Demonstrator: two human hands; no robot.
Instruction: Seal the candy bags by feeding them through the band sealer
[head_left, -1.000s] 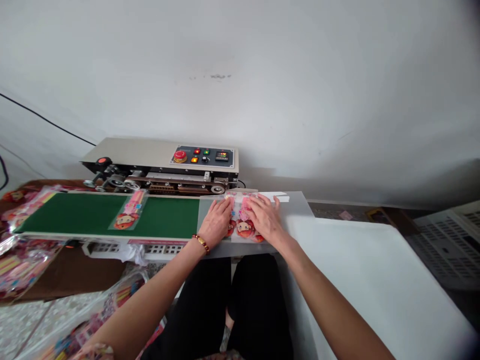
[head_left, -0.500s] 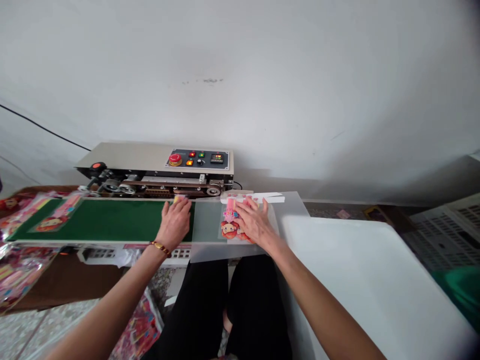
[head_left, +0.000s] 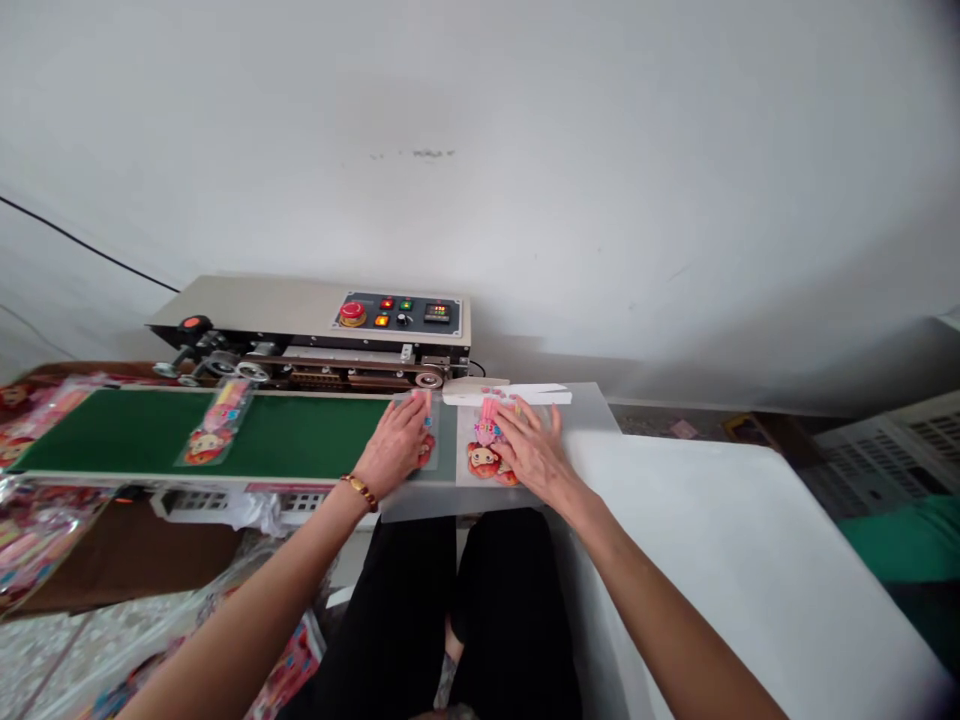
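My left hand (head_left: 394,440) lies flat, fingers stretched out, over a clear packet (head_left: 428,450) with pink sticks and a cartoon face, at the right end of the green belt; the hand covers much of it. My right hand (head_left: 538,452) rests with fingers spread on cartoon-face packets (head_left: 484,460) on a pale sheet, hiding how many there are. Another such packet (head_left: 214,430) lies slightly tilted on the green conveyor belt (head_left: 142,435), its top edge at the sealing machine (head_left: 330,345).
The machine's control panel (head_left: 401,314) has a red stop button and lit switches. White strips (head_left: 510,395) lie behind the right hand. To the right is a white surface (head_left: 697,530). Several finished-looking packets (head_left: 37,530) are heaped at the left, by a brown box (head_left: 142,560).
My left hand has moved right, from the belt to a packet near my right hand. A packet now lies on the belt left of it; the one at the belt's far end has left its place.
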